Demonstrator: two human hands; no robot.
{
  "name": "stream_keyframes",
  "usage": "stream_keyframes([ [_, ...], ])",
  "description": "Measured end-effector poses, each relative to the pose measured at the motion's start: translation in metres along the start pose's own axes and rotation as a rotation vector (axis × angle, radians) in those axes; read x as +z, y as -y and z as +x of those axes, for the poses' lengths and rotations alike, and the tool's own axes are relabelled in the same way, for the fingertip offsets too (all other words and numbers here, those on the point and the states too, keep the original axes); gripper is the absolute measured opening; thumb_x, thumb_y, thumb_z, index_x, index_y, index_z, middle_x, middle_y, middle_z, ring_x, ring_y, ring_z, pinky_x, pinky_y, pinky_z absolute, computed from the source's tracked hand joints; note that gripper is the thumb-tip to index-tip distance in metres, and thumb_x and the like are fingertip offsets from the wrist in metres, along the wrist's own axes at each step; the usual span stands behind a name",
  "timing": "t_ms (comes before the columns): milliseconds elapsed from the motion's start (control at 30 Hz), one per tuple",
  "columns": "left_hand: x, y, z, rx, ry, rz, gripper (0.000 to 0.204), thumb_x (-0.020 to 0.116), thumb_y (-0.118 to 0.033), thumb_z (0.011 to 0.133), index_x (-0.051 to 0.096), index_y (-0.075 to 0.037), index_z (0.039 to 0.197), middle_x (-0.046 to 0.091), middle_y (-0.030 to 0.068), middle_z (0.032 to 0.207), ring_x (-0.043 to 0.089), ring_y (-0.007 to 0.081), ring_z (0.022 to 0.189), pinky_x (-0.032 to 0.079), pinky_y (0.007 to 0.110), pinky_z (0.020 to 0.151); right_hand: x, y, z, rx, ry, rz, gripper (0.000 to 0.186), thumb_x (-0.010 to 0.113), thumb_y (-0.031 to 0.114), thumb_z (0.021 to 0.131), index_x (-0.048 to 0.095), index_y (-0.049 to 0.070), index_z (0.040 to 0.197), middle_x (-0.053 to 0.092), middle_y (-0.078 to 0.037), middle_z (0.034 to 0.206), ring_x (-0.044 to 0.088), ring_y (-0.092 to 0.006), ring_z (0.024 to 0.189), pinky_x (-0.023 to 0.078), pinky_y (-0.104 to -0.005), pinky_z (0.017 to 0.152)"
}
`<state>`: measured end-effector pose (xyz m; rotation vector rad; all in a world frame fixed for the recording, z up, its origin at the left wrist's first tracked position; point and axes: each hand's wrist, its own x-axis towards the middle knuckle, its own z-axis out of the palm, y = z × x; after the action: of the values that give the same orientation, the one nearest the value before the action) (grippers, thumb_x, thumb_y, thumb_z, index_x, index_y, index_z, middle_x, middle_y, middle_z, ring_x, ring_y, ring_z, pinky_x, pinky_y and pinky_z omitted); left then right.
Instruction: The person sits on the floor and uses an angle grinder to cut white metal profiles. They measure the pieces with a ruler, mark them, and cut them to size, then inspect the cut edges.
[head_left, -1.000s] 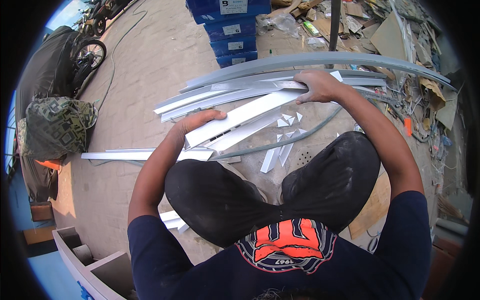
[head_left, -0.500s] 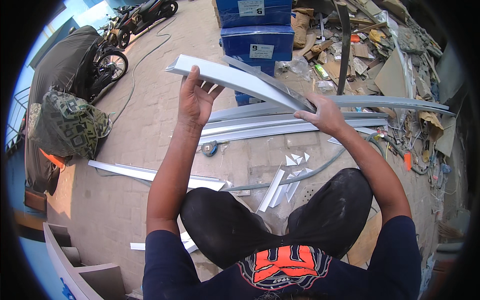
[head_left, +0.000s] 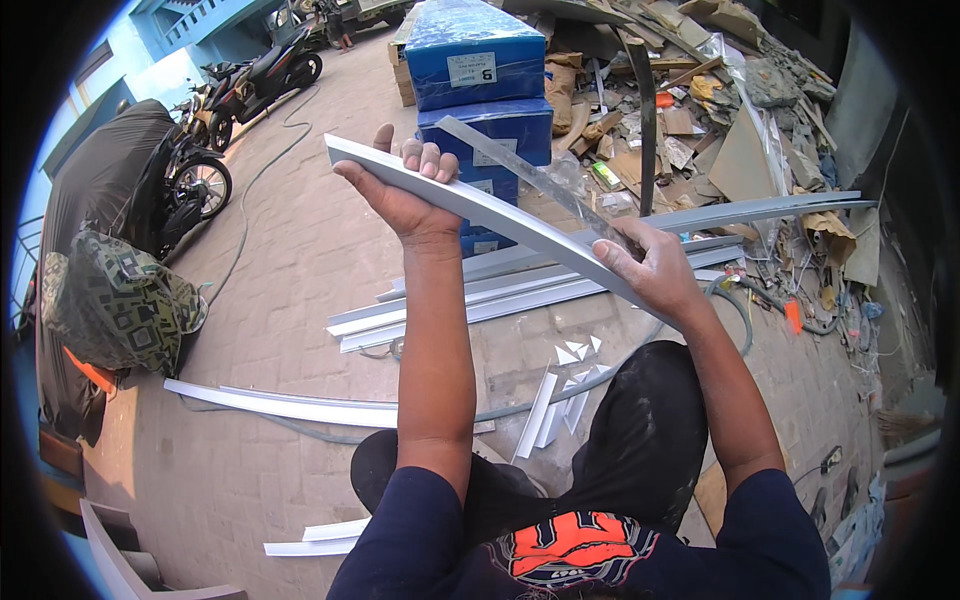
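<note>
My left hand [head_left: 415, 205] supports a long pale grey-white trim strip [head_left: 515, 218] near its upper left end, thumb below and fingers curled over the far edge. Lower down, my right hand [head_left: 655, 270] grips the same strip. A flat, scuffed metal blade [head_left: 530, 176] also runs out from my right hand, up and to the left behind the strip; its handle, if any, is hidden. Between my knees and the stacked strips, several small white triangular offcuts [head_left: 567, 356] and short cut strips [head_left: 537, 415] lie on the paving.
Long trim strips [head_left: 470, 308] lie beyond my hands, with more strips [head_left: 290, 401] at left. A hose [head_left: 540, 401] crosses the paving. Blue boxes [head_left: 480, 75] stand ahead, rubble [head_left: 690, 120] at the right, and motorbikes [head_left: 265, 85] with a covered vehicle [head_left: 110, 185] at the left.
My left hand has shifted right along the strip, with its thumb now below. The strip has turned and now reaches past my right hand toward my knee. The view has shifted too.
</note>
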<state>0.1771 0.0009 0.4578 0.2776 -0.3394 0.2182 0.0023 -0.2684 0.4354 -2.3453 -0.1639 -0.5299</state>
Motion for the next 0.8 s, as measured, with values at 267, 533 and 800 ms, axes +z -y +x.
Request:
stream_keyframes([
  [267, -0.023, 0.022, -0.032, -0.074, -0.279, 0.146, 0.061, 0.062, -0.057, 0.103, 0.051, -0.013, 0.144, 0.063, 0.0118, 0.125, 0.064, 0.0270, 0.123, 0.054, 0.049, 0.106, -0.026, 0.022, -0.032, -0.109, -0.109, -0.245, 0.050, 0.078, 0.032, 0.098, 0.072, 0.005, 0.140, 0.070, -0.015, 0.106, 0.070, -0.0310, 0.093, 0.056, -0.0405, 0.086],
  [533, 0.018, 0.055, -0.087, -0.004, -0.100, 0.259, 0.082, 0.040, -0.069, 0.112, 0.025, -0.014, 0.171, 0.034, 0.0155, 0.171, 0.030, 0.0344, 0.162, 0.023, 0.051, 0.135, -0.018, 0.022, -0.028, -0.137, -0.054, -0.276, 0.050, 0.079, 0.043, 0.096, 0.077, 0.013, 0.136, 0.075, -0.013, 0.103, 0.070, -0.0306, 0.093, 0.056, -0.0426, 0.086],
  [800, -0.020, 0.017, -0.024, 0.351, -0.082, 0.647, 0.039, 0.063, -0.023, 0.109, 0.050, 0.005, 0.133, 0.063, 0.0228, 0.133, 0.071, 0.0347, 0.118, 0.064, 0.053, 0.103, 0.000, 0.013, -0.052, -0.033, -0.199, -0.270, 0.048, 0.080, 0.051, 0.090, 0.084, 0.011, 0.116, 0.078, -0.015, 0.090, 0.072, -0.0343, 0.098, 0.059, -0.0484, 0.088],
])
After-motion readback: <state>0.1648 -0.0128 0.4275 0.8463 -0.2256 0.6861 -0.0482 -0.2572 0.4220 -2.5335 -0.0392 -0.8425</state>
